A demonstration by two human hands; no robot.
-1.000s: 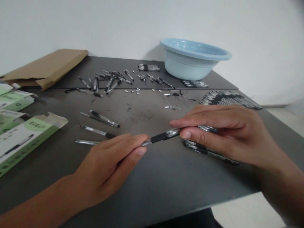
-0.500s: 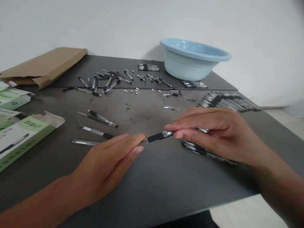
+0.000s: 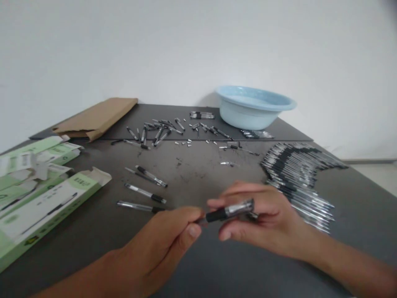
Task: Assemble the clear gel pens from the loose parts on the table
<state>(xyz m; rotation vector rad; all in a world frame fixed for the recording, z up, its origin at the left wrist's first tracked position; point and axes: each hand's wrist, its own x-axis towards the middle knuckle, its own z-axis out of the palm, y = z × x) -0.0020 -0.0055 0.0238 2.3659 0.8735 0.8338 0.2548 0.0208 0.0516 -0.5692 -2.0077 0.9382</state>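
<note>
Between your two sets of fingertips in the head view, a pen (image 3: 221,213) lies slightly aslant, its black grip in the gap between your hands and its clear end towards the right one. Your left hand (image 3: 169,244) pinches the near end of it, thumb below and forefinger above, so that end is hidden in the grasp. Your right hand (image 3: 266,217) has its thumb and forefinger parted about the clear end; a shiny bit shows behind the pen, by the curled fingers, but you cannot tell from here whether they grip anything. Just past your left knuckles lie loose pens (image 3: 145,193) on the dark table (image 3: 192,190), the nearest one running partly behind that hand. Left of your left fingers sit green and white boxes (image 3: 56,211), with a brown paper bag (image 3: 96,118) beyond them. Farther out ahead of your fingers come a scattered heap of pens (image 3: 157,136), small pale tips (image 3: 189,142) and a neat bundle of pens (image 3: 202,116). To the right of your right fingers, and just behind that hand, a packed row of pens (image 3: 279,161) bends round in a curve. Well beyond that hand, a pale blue basin (image 3: 248,117) stands near the wall (image 3: 173,49).
</note>
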